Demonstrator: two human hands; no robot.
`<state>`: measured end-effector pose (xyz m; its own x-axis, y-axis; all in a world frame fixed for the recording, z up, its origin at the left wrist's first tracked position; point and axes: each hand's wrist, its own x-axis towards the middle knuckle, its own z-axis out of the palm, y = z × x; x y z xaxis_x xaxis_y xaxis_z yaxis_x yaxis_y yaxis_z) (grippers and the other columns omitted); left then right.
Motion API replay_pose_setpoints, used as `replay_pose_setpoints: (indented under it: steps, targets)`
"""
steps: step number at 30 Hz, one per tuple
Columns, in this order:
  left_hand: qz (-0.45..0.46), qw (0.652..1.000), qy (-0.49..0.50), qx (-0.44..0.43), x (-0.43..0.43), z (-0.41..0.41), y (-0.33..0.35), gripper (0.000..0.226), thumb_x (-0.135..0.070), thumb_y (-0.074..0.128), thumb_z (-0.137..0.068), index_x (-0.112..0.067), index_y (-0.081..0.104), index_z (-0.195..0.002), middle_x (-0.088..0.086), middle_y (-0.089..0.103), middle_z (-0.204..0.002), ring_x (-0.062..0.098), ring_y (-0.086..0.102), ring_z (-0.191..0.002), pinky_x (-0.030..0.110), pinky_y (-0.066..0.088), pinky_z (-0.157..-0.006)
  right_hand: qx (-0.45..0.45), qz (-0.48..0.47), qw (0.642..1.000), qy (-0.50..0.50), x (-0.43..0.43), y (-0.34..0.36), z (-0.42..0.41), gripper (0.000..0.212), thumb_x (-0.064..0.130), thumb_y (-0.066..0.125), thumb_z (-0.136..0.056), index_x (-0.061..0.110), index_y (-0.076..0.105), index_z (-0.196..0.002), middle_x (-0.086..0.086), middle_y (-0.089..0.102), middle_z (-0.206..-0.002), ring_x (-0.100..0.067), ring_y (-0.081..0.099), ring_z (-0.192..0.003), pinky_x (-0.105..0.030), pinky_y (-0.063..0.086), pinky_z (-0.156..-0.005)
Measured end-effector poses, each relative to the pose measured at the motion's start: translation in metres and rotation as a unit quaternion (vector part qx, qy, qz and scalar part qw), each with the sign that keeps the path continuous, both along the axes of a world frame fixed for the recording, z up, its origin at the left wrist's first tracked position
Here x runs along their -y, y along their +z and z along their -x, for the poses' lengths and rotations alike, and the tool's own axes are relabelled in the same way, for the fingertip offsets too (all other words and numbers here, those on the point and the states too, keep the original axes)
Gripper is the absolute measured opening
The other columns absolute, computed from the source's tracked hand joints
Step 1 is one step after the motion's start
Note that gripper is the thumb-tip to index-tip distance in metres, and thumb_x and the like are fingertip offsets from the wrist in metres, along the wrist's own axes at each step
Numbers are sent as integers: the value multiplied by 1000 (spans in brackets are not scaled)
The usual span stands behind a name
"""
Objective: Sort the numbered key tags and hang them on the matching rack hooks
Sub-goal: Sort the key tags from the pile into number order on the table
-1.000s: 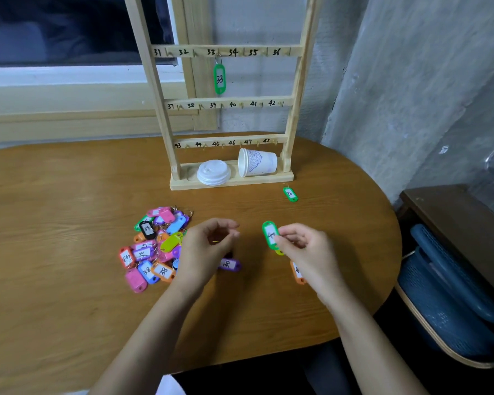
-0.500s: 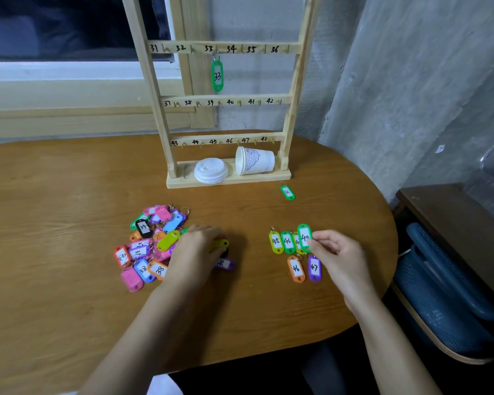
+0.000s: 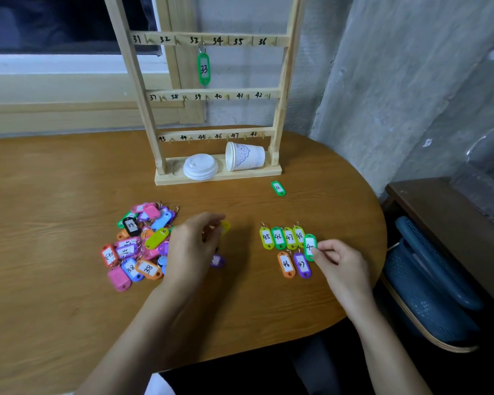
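**Six tags laid out, a seventh pinched**

Right hand [image 3: 337, 263] pinches a green tag [image 3: 310, 248] at the right end of a row [image 3: 278, 238] marked 45 to 48; an orange tag [image 3: 285, 264] and a purple tag [image 3: 302, 265] lie just below; left hand [image 3: 193, 246] curls at the pile [image 3: 137, 243], a yellow tag [image 3: 225, 227] at its fingertips, grip unclear; tag 33 [image 3: 203, 69] hangs on the rack [image 3: 286, 81], which stands on the bench [image 3: 54, 181].

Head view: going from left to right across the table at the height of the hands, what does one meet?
pile of mixed tags → left hand → yellow tag at its fingertips → sorted row of tags → green tag → right hand pinching it → blue mesh thing beside the table.
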<state>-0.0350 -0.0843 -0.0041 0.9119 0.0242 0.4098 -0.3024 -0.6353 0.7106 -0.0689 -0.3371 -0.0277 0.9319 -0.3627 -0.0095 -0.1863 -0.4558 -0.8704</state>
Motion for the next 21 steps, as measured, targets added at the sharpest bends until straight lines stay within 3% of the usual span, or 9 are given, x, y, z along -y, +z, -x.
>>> replay_pose_setpoints:
  steps: [3, 5, 8, 15, 21]
  targets:
    - [38, 999, -22, -23, 7, 2, 0, 21, -6, 71, -81, -13, 71, -101, -13, 66, -80, -1, 60, -77, 7, 44, -64, 1, -4, 1000, 16, -7, 3, -1, 7, 16, 68, -85, 22, 66, -89, 9, 68, -82, 7, 63, -76, -8, 45, -59]
    - [45, 998, -33, -38, 10, 5, -1, 23, -4, 71, -80, -13, 71, -102, -18, 64, -80, -4, 61, -78, 5, 43, -65, 5, -2, 1000, 21, -8, 5, -2, 6, 16, 67, -85, 21, 67, -89, 9, 69, -83, 5, 63, -79, -10, 46, -62]
    - [59, 995, -37, -66, 10, 8, -2, 26, -3, 70, -81, -15, 69, -104, -19, 63, -82, -2, 62, -84, 9, 49, -68, 23, 7, 1000, 14, -5, 7, -4, 6, 17, 68, -85, 22, 68, -88, 8, 69, -87, -5, 64, -86, -19, 47, -70]
    - [132, 982, -25, -132, 10, 10, 4, 25, -2, 67, -83, -19, 65, -101, -12, 66, -82, 0, 64, -78, 19, 56, -69, 14, -52, 998, 45, -15, 16, -13, 13, 12, 71, -83, 17, 68, -94, 2, 71, -89, -5, 68, -83, -17, 52, -66]
    - [155, 978, 0, -139, -3, 11, -1, 25, -1, 69, -81, -16, 67, -100, -8, 70, -85, 3, 66, -76, 20, 56, -69, 24, 19, 994, 101, -54, 18, -27, 7, 19, 72, -82, 23, 69, -86, 8, 69, -83, -5, 65, -81, -22, 51, -65]
